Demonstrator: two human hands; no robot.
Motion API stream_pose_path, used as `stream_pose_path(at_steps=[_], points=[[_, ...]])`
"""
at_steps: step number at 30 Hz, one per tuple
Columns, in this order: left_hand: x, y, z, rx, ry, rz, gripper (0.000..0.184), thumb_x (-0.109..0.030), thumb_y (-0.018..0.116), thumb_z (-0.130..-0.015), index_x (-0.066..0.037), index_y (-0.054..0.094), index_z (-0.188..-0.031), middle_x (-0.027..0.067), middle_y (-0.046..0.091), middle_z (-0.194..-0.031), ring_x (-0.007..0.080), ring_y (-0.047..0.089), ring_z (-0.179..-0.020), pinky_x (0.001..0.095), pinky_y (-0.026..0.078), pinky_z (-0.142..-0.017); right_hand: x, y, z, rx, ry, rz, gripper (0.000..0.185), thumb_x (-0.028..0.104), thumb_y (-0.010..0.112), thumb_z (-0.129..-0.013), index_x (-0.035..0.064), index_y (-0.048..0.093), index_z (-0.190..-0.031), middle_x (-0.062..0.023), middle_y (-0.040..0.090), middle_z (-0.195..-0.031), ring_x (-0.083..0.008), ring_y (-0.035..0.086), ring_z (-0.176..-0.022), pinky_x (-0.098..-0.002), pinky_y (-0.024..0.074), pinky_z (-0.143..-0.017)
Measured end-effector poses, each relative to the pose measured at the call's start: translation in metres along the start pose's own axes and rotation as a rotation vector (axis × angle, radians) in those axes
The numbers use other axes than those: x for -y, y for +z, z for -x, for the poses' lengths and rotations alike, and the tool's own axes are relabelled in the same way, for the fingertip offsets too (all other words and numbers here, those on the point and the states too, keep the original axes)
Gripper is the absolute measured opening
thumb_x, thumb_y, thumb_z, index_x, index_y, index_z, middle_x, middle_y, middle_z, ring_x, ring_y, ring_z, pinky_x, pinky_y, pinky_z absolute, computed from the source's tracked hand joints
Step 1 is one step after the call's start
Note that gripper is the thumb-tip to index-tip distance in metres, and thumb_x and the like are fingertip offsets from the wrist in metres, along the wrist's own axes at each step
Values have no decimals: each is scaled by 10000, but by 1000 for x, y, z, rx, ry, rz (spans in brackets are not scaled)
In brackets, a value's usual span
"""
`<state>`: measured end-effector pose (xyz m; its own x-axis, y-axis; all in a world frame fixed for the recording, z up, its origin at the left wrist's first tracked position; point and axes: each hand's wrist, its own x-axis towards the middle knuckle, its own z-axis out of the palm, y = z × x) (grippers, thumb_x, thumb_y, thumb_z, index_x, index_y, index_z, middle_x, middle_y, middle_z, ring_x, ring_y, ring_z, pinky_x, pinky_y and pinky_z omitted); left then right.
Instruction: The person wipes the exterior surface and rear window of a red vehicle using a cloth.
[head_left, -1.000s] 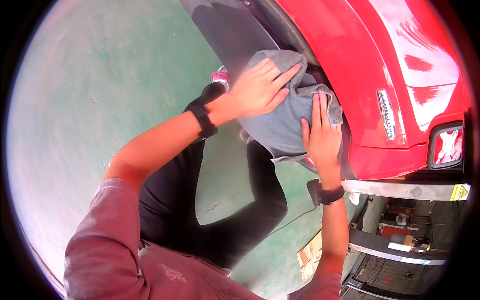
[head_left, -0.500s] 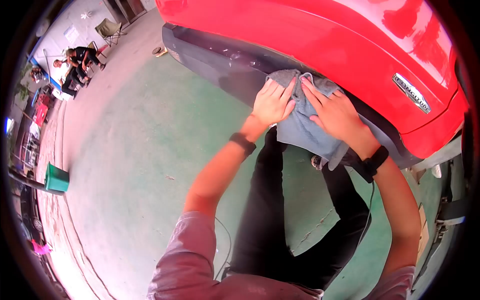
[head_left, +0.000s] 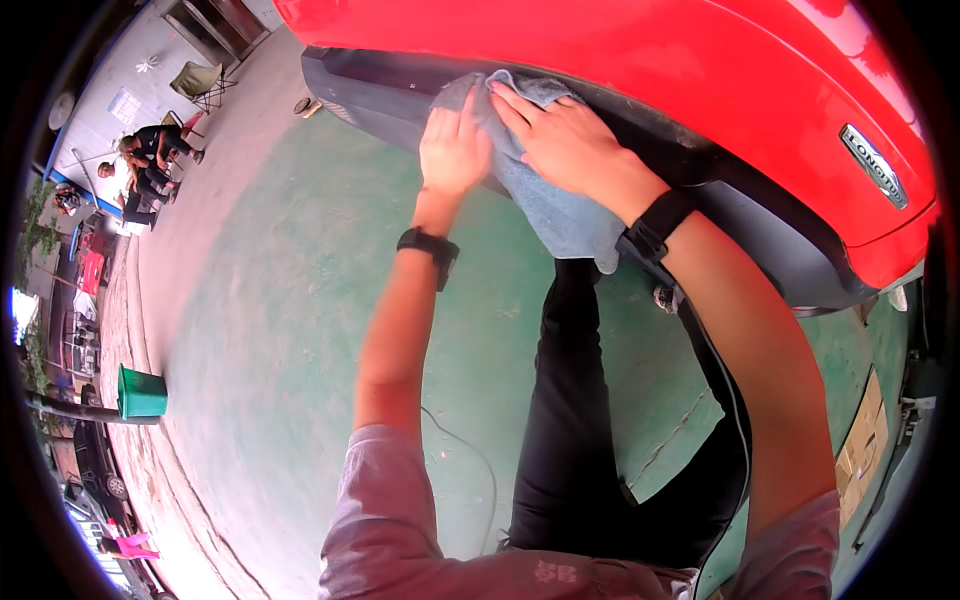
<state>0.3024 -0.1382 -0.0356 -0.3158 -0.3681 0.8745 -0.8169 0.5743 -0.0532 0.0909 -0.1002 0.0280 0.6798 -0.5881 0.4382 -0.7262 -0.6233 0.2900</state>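
A grey-blue cloth (head_left: 560, 205) is pressed on the dark plastic bumper (head_left: 390, 95) of a red car (head_left: 640, 55), its loose end hanging below. My left hand (head_left: 455, 150) holds the cloth's left part, fingers pointing up and pressed into it. To its right, my right hand (head_left: 570, 140) presses and holds the cloth with its fingers extended along the top edge. The bumper surface beneath the cloth is hidden. Each wrist has a black band. A badge (head_left: 873, 165) sits on the red panel at the right.
My legs stand on the green floor (head_left: 300, 300) below the bumper. A thin cable runs along my right arm. A green bucket (head_left: 142, 392) stands at the left. Farther back are seated people (head_left: 150, 165) and a folding chair (head_left: 200, 83). Cardboard (head_left: 862, 445) lies at the right.
Both hands have moved left along the bumper with the cloth, uncovering bumper on the right. The view has shifted a little too.
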Motion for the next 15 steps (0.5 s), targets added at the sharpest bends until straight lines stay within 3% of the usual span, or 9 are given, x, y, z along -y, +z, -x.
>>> stream_pose_path(at_steps=[7,9,11,12,15], points=[[59,-10,-8,53,-33,-75,474,-123,528,-905,45,576,-1346,208,658,-1044,389,618,-929,467,517,-890,23,35,-67,-163,50,-83,473,148,503,-924,-8,538,-1369,-124,527,-1495,-314,697,-949,-412,524,-892],[57,-11,-12,108,-132,-79,459,-139,497,-926,63,581,-1330,231,651,-1067,412,617,-995,480,505,-917,25,38,-75,-173,62,-41,460,153,515,-923,10,562,-1358,-135,576,-1444,-310,704,-916,-396,535,-864],[54,-17,-16,150,-143,-89,464,-149,487,-933,66,578,-1334,242,645,-1079,421,613,-1028,486,499,-930,27,41,-75,-187,86,-52,477,170,511,-937,14,546,-1386,-127,544,-1481,-304,699,-983,-402,523,-898],[55,-15,-18,129,-139,-69,361,-132,457,-931,41,617,-1204,273,626,-1040,463,590,-982,537,499,-866,29,43,-75,-186,70,-24,489,181,512,-940,16,537,-1399,-124,529,-1495,-301,694,-1010,-405,517,-912],[49,-23,-25,240,-200,-69,348,-152,453,-937,45,614,-1176,285,617,-1071,473,582,-1006,555,491,-875,20,37,-66,-176,51,12,526,214,520,-947,23,509,-1437,-118,485,-1534,-291,675,-1090,-413,497,-954]])
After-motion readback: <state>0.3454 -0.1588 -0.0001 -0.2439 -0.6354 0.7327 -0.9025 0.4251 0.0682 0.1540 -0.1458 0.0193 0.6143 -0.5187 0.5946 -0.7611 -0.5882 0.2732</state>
